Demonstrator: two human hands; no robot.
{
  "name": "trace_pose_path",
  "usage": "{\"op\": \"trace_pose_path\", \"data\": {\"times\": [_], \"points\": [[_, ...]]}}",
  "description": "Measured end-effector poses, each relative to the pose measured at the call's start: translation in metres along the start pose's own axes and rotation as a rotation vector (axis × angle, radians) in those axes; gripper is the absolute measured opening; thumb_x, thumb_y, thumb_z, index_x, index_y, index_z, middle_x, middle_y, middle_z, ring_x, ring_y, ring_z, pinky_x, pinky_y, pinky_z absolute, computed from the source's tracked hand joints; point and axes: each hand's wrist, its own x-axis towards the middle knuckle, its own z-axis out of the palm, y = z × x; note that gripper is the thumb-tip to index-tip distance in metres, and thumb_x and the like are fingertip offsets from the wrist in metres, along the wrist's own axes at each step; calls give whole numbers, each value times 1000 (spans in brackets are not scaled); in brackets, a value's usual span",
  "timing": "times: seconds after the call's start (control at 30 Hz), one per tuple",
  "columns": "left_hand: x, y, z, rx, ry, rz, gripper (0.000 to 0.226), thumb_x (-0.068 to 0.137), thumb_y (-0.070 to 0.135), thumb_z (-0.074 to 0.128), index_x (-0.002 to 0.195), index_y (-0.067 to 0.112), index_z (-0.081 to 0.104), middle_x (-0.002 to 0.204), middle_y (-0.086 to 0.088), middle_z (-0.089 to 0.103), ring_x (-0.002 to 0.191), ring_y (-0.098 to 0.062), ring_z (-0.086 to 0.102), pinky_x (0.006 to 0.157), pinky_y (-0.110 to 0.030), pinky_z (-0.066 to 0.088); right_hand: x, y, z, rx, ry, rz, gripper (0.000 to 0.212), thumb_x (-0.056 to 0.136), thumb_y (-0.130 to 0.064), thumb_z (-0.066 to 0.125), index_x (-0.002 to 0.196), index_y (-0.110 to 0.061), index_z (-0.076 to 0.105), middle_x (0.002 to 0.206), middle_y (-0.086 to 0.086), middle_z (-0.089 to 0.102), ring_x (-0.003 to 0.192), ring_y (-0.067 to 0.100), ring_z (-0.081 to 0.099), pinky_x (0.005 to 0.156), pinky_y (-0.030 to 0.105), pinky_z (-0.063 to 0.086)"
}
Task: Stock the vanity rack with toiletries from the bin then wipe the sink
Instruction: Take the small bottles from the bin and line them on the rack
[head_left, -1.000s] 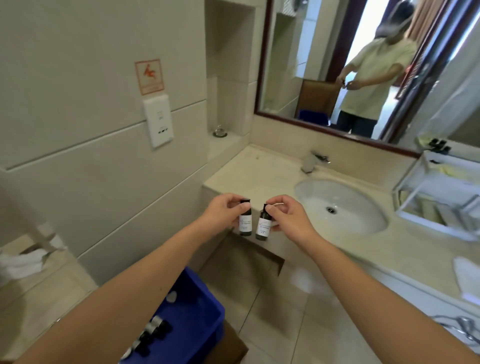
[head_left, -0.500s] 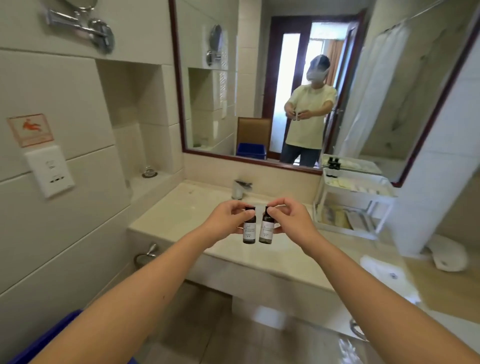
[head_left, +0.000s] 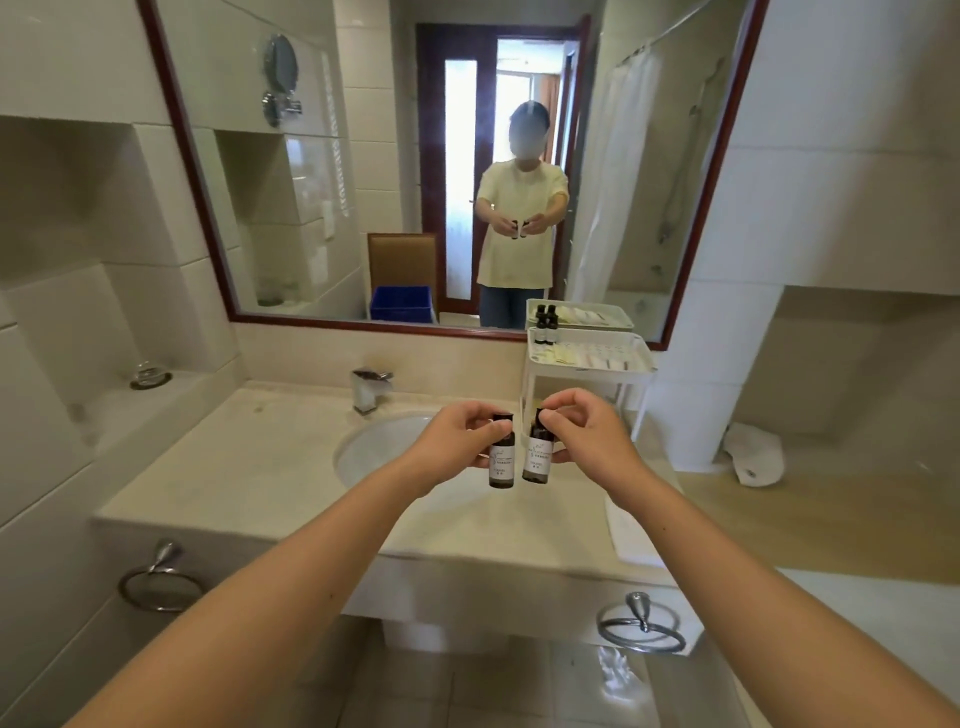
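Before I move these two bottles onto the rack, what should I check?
1. Left hand pinches the left bottle near its cap: ok.
2. Right hand pinches the right bottle at its neck: ok.
3. Both bottles roughly upright, not touching: ok.
4. Way to the white rack, behind and right of the hands, unobstructed: ok.
5. Free room on its top tier beside the stocked bottles and packets: cannot tell.
6. White cloth at hand right of the sink: ok.
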Motion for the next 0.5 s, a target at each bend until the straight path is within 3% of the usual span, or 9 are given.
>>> {"op": "trace_pose_path", "data": {"times": [0.13,0.3,0.5], "points": [[41,-3,17,22,-40,-3,20,96,19,57,115,15,62,105,-6,69,93,-15,66,75,-26,57,23,20,-20,-7,41,34,12,94,-13,59,105,-9,60,90,3,69,84,16,65,67,31,58],[107,-9,35,28,-100,9,24,96,20,57,119,14,60,106,-4,68,91,-11,66,67,-19,56,75,43,-41,-12,93,54,10,94,-13,59,103,-11,60,94,7,69,86,18,66,60,26,53],[205,-8,43,35,-176,22,22,96,21,56,117,17,61,99,5,69,90,-6,65,68,-18,55,161,64,-63,-49,151,76,7,92,-16,61,99,-16,61,99,10,69,93,24,67,74,41,60]]}}
